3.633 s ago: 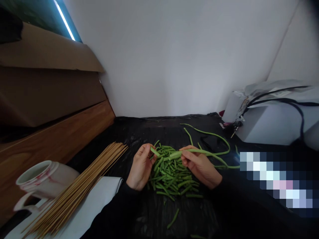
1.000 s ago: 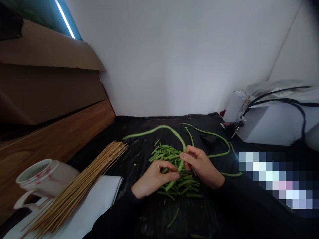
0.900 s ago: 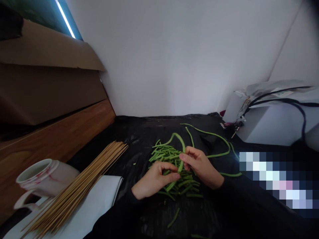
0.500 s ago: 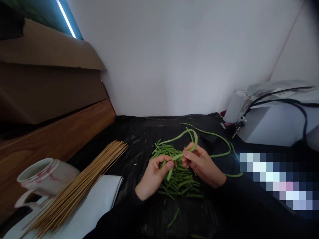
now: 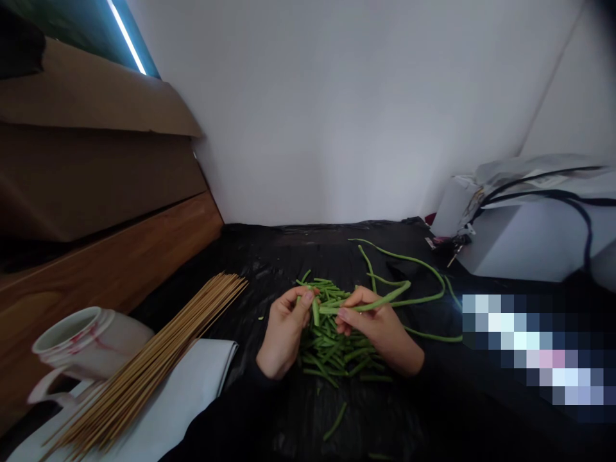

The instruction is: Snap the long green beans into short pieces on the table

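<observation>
Both hands raised over a pile of cut green pieces (image 5: pixel 332 356) on black sheeting (image 5: pixel 269 256). We see the left hand (image 5: pixel 283 330) pinching a short green piece (image 5: pixel 316 313) between thumb and fingers, its free end pointing down toward the pile. The right hand (image 5: pixel 382 333) pinches a long green bean (image 5: pixel 387 299) near its cut end; that end sits just beside the short piece, and we cannot tell whether they touch. The rest of the bean runs out past the right hand's knuckles, then doubles back. One loose piece (image 5: pixel 335 421) lies nearer us, apart from the pile.
</observation>
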The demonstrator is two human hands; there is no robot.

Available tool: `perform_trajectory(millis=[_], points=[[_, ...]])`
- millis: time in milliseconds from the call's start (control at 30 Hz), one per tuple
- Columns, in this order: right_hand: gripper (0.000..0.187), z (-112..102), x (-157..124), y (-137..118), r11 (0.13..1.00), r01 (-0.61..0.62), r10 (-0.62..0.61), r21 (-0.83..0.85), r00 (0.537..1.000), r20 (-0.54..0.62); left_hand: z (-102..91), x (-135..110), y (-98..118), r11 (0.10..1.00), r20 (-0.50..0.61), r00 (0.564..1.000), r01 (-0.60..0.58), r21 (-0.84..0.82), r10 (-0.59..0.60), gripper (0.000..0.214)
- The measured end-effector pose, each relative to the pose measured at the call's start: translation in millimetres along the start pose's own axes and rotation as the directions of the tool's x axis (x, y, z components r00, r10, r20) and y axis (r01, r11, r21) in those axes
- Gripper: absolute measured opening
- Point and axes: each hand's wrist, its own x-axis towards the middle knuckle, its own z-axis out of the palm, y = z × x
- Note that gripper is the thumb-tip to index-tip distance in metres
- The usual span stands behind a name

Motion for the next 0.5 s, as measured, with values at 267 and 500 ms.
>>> perform_trajectory(millis=[267,500], points=[[0.019,-8,5,9,0.998,0.013,-0.012,0.068,1.000,-0.023,-9.1,4,15,0.916,0.148,0.972,0.222,-0.336,-0.181,0.020],[0.017,-9,4,3,1.000,0.012,-0.012,0.000,1.000,0.005,-2.9,-2,11,0.996,0.219,0.971,0.089,0.025,-0.093,0.030]])
